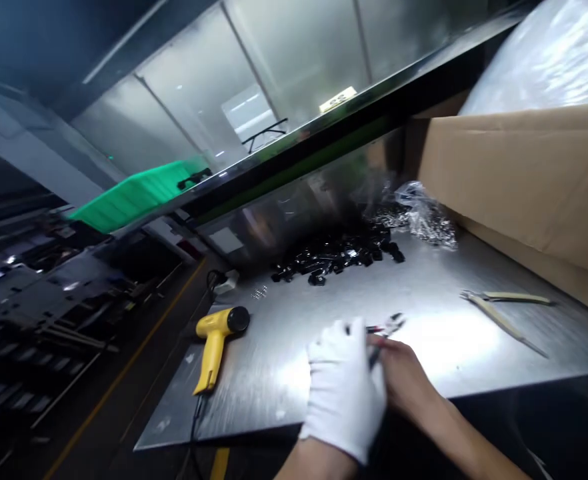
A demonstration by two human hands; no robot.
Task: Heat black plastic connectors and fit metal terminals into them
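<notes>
At the steel table [454,353]'s front edge, pliers [387,327] between gloved hand [344,390], bare hand [401,373]

Small metal part [385,327], dark with bright silver tips, too small to identify further. It is held just above the steel table [454,340], pinched in the fingers [378,343] of the bare right hand [407,377]; a thin black stem runs down from it. The left hand [343,390], in a white glove, lies directly beside it, any contact hidden.
</notes>
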